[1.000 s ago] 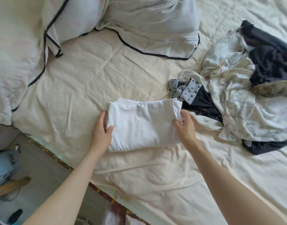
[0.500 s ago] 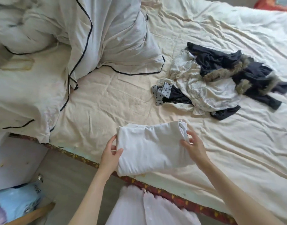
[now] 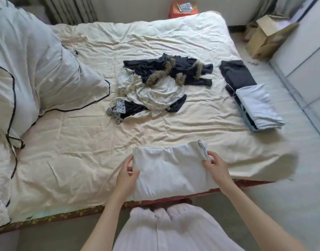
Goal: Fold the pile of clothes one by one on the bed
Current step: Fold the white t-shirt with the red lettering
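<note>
A folded white garment (image 3: 169, 169) is held just above the bed's near edge. My left hand (image 3: 127, 178) grips its left side, thumb on top. My right hand (image 3: 216, 166) pinches its right edge. The unfolded pile (image 3: 155, 87) lies in the middle of the cream bed (image 3: 74, 142): a dark garment with fur trim, a pale printed one and a star-patterned piece. A stack of folded clothes (image 3: 253, 102), dark below and light blue on top, sits at the bed's right edge.
A white duvet with black piping (image 3: 25, 73) is heaped on the bed's left side. A cardboard box (image 3: 266, 35) stands on the floor at the far right, beside a white cabinet (image 3: 304, 57). A red box (image 3: 182, 8) sits behind the bed.
The folded white garment has been lifted and drawn toward the bed's near edge in both hands. The view has pulled back, and the folded stack at the right has come into view.
</note>
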